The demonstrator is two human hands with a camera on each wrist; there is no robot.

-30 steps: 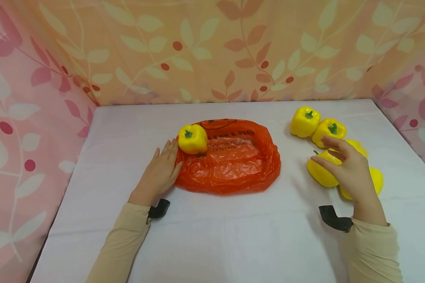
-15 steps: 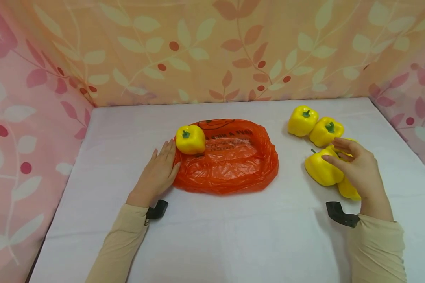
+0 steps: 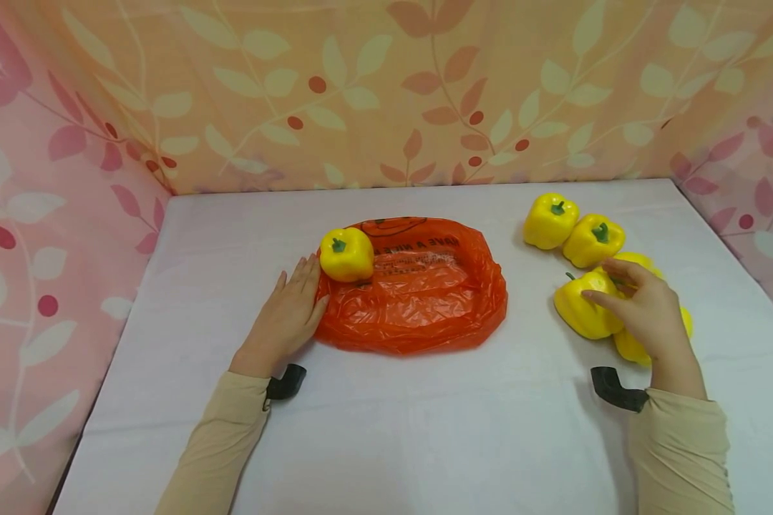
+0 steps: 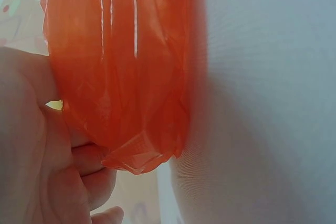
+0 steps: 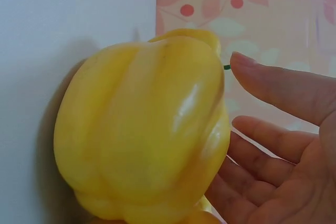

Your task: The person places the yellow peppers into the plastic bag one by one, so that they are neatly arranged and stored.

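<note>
An orange-red plastic bag (image 3: 419,307) with printed lettering lies with its mouth spread open on the white table. One yellow bell pepper (image 3: 346,255) sits at the bag's upper left. My left hand (image 3: 283,315) rests along the bag's left side, fingers extended; up close the bag's wall (image 4: 131,72) touches them. Over a cluster of yellow bell peppers hovers my right hand (image 3: 647,311), thumb and fingers spread. Closest to it is a front bell pepper (image 5: 142,129), with the thumb near its stem side; the fingers lie beside it, without a visible grip.
Behind the right hand, two more yellow bell peppers stand side by side, a rear one (image 3: 550,220) and a nearer one (image 3: 594,239). Others are partly hidden under the hand. Floral curtains (image 3: 386,93) enclose the white tabletop (image 3: 425,429) at the back and sides.
My right hand has shifted slightly rightward and lower over the pepper cluster. The left hand, the bag and the peppers keep their places; the head view has moved a little.
</note>
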